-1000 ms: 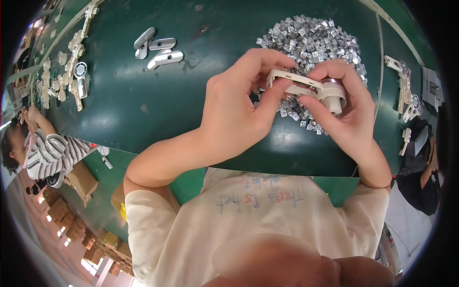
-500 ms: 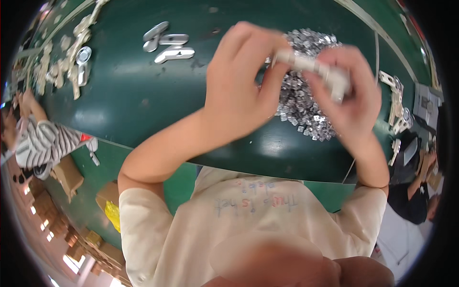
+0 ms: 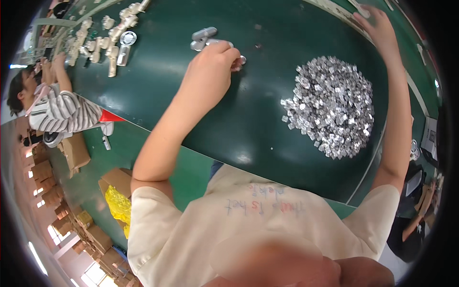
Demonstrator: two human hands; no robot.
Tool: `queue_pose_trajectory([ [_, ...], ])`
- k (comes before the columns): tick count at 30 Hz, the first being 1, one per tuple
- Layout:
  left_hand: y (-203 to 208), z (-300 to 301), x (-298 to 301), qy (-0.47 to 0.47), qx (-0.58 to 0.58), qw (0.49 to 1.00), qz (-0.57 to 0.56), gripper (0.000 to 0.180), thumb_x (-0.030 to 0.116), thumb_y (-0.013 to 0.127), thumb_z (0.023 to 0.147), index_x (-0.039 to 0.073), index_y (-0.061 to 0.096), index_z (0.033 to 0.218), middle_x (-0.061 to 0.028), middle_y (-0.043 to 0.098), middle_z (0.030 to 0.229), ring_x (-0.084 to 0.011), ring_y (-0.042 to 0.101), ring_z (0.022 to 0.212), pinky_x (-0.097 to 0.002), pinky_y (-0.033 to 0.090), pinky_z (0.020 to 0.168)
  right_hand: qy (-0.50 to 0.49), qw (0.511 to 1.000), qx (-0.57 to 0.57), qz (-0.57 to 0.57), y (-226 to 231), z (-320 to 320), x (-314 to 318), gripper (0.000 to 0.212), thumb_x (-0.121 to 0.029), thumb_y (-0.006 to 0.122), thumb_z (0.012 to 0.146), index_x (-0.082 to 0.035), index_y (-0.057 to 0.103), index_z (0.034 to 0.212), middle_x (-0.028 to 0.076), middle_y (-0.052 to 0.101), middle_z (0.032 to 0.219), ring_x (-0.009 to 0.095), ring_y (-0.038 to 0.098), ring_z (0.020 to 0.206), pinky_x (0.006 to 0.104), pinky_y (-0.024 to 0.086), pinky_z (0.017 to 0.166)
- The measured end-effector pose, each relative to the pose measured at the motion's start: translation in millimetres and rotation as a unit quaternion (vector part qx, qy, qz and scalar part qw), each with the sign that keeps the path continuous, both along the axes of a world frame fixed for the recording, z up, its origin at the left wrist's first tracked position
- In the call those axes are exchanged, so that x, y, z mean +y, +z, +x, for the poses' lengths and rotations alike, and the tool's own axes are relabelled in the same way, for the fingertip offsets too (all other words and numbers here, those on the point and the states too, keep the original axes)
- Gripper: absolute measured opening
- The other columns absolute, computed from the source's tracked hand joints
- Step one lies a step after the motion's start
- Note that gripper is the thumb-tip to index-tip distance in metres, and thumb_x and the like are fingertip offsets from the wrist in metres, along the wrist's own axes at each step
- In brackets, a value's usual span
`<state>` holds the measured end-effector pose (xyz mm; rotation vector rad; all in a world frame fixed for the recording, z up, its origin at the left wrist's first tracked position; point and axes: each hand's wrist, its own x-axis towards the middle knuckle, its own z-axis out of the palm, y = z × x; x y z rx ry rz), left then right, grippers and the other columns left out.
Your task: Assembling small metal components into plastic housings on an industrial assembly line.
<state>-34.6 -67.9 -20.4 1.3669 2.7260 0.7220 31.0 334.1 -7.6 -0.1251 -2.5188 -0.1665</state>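
My left hand (image 3: 210,69) is over the table at the middle, its fingers closed on a silver oval plate (image 3: 243,60), of which only one end shows. Beside those fingers lie more silver oval plates (image 3: 204,33), partly covered by the hand. At the far right my right hand (image 3: 381,33) is stretched out beyond the table's strip edge. Its thumb and fingers are around a whitish elongated part (image 3: 359,8), which is cut off by the top of the picture. Between my arms sits a heap of small shiny metal pieces (image 3: 334,107).
Off-white parts (image 3: 114,48) and a round-headed piece (image 3: 128,38) are grouped at the far left of the green table (image 3: 248,124). A person in a striped top (image 3: 67,112) works there. Below stand cartons and a yellow bag (image 3: 118,203). Another person in dark clothing is at the right.
My hands have parted from above the heap. The right carried the whitish part to the far right; the left reached the silver plates and took hold of one. The whole view has shifted.
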Motion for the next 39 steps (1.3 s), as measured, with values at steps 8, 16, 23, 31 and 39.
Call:
queue_pose_trajectory([
  [8,14,-8,44,-0.052,-0.083,0.995,0.037,0.017,0.008,0.067,0.072,0.000,0.062,0.086,-0.0119,0.062,0.071,-0.0288,0.062,0.068,-0.0357,0.049,0.063,0.031,0.929,-0.215,-0.298,10,131,-161,0.018,-0.002,0.066,0.070,-0.001,0.063,0.088,0.011,0.057,0.085,0.030,0.056,0.080,0.0369,0.046,0.072],
  [16,25,18,72,-0.093,-0.128,0.986,0.060,0.015,0.006,0.055,0.088,0.001,0.063,0.100,-0.0007,0.058,0.083,-0.0063,0.053,0.074,-0.0189,0.043,0.066,0.022,0.926,-0.132,-0.352,10,139,-150,0.016,-0.005,0.066,0.075,-0.002,0.067,0.090,0.008,0.056,0.078,0.021,0.054,0.065,0.0298,0.043,0.058],
  [23,33,54,78,-0.107,-0.542,0.808,0.204,0.026,-0.003,0.056,0.084,-0.003,0.057,0.110,-0.0068,0.058,0.092,-0.0128,0.058,0.077,-0.0240,0.051,0.069,0.096,0.648,-0.083,-0.751,19,141,-151,0.027,0.001,0.058,0.084,0.000,0.058,0.111,0.002,0.060,0.083,0.007,0.054,0.071,0.0198,0.044,0.062],
  [31,32,69,69,-0.081,-0.623,0.732,0.265,0.032,-0.003,0.053,0.086,-0.007,0.049,0.117,-0.0140,0.062,0.090,-0.0219,0.064,0.085,-0.0323,0.057,0.073,0.104,0.603,-0.072,-0.787,30,144,-166,0.035,0.003,0.062,0.079,0.004,0.052,0.112,0.008,0.062,0.084,0.011,0.060,0.078,0.0200,0.048,0.059],
  [39,25,72,66,-0.040,-0.628,0.734,0.258,0.020,0.007,0.052,0.090,-0.005,0.052,0.106,-0.0137,0.064,0.091,-0.0182,0.063,0.085,-0.0321,0.055,0.074,0.144,0.739,-0.038,-0.658,25,149,-176,0.018,0.007,0.055,0.082,0.005,0.059,0.100,0.011,0.056,0.098,0.010,0.053,0.080,0.0201,0.041,0.069],
])
